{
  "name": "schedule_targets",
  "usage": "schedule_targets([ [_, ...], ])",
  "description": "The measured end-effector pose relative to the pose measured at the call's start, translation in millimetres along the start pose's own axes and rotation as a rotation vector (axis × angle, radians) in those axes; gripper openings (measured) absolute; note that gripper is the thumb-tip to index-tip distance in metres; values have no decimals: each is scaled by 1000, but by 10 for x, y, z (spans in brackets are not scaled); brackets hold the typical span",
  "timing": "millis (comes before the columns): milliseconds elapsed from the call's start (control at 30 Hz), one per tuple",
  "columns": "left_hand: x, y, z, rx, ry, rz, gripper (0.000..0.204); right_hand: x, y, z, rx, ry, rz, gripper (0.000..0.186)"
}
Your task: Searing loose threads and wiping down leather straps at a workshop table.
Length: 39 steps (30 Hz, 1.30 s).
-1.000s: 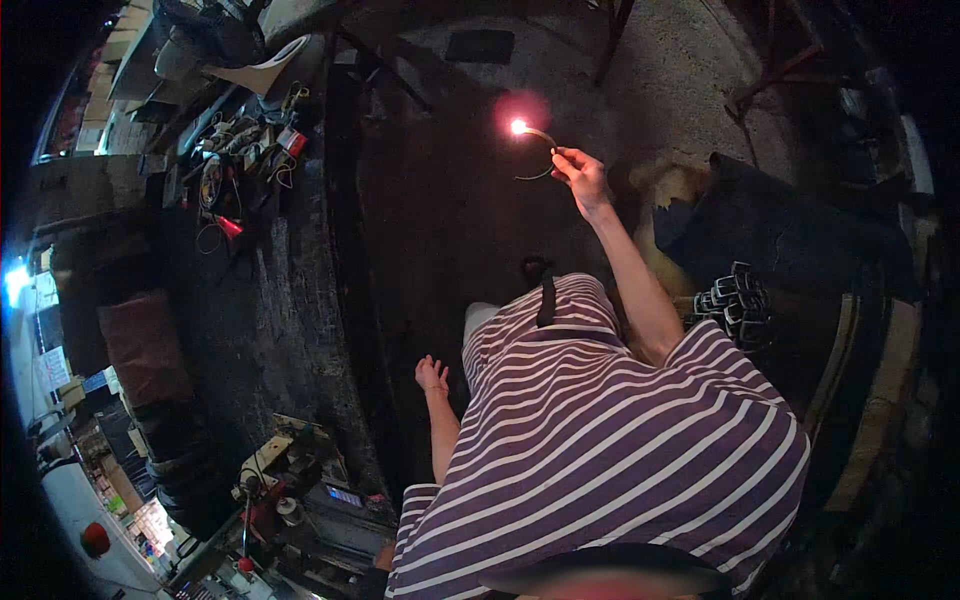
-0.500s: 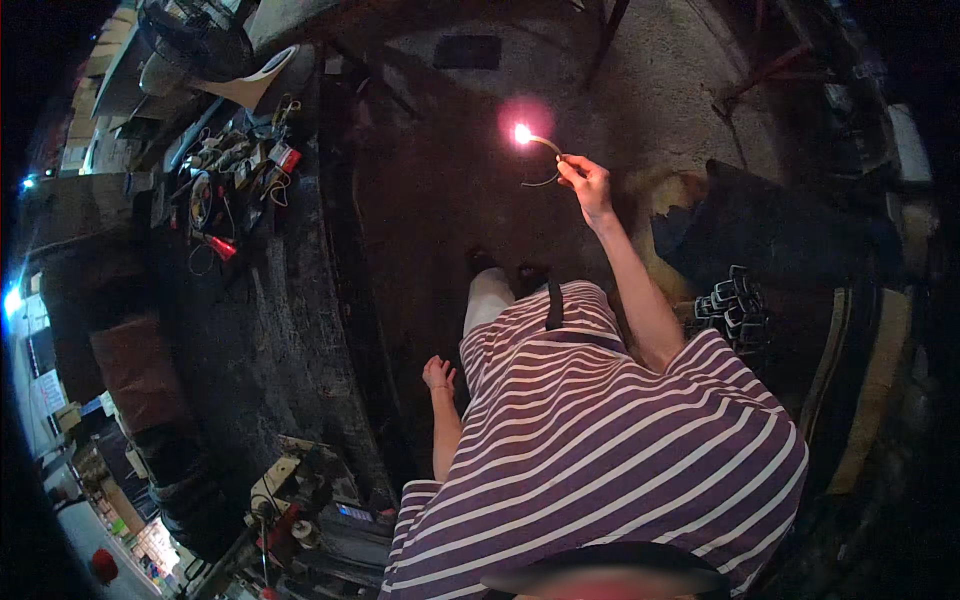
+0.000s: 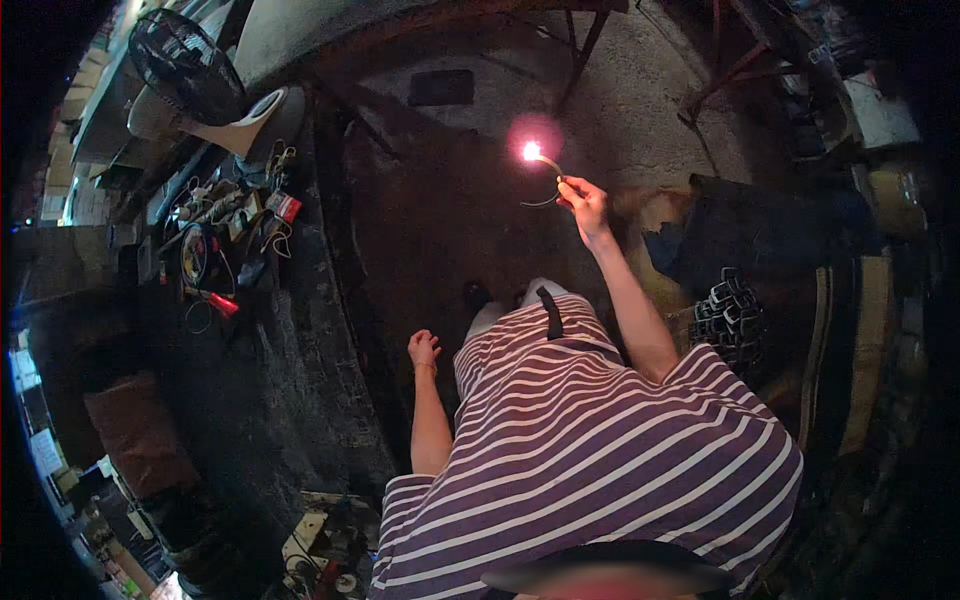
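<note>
My right hand [image 3: 585, 208] is raised ahead of me, pinching a thin curved rod [image 3: 550, 167] with a bright white-pink glowing tip [image 3: 532, 151]; a thin wire or rod curves down beside the fingers. My left hand [image 3: 424, 347] hangs by my left hip, fingers loosely curled and apart, holding nothing that I can see. Below both is my striped shirt [image 3: 590, 460]. My feet are partly visible on the dark floor beyond it.
A dark workbench [image 3: 290, 370] on my left carries cluttered tools and cables [image 3: 215, 235]. A fan [image 3: 185, 65] stands at back left, a machine [image 3: 305, 545] at lower left. On my right are black metal frames [image 3: 730, 315], dark sheeting [image 3: 760, 225] and red metal supports [image 3: 730, 80].
My right hand and the glowing tip sit lower in the picture. My left hand sits higher and further left. The view has shifted, showing more of the fan at back left.
</note>
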State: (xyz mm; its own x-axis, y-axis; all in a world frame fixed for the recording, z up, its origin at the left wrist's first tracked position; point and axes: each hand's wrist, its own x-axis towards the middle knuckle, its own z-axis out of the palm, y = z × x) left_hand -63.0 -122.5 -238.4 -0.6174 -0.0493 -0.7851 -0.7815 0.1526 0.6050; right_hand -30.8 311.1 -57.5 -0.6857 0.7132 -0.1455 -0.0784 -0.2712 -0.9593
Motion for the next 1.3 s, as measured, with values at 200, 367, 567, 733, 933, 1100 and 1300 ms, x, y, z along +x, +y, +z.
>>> schedule_targets([
  [200,53,391,46,79,19,47,19,46,-18,11,12,10,54,17],
  [367,-117,275,137,47,50,49,16,225,70,-122,26,-10,84,18],
  [567,-435,-176,368,39,56,-51,14,473,36,-259,-1,-16,63,17],
  [733,-460,-698,355,-20,103,7,16,612,44,-376,-19,-38,70,16],
  [933,-763,-560,537,82,154,-81,17,646,47,-475,32,-48,97,18],
  [1100,-809,-338,663,10,125,-171,20,624,21,-555,56,-16,106,16],
  [1300,-645,-162,742,0,76,-36,24,641,56,-612,68,-21,119,17],
])
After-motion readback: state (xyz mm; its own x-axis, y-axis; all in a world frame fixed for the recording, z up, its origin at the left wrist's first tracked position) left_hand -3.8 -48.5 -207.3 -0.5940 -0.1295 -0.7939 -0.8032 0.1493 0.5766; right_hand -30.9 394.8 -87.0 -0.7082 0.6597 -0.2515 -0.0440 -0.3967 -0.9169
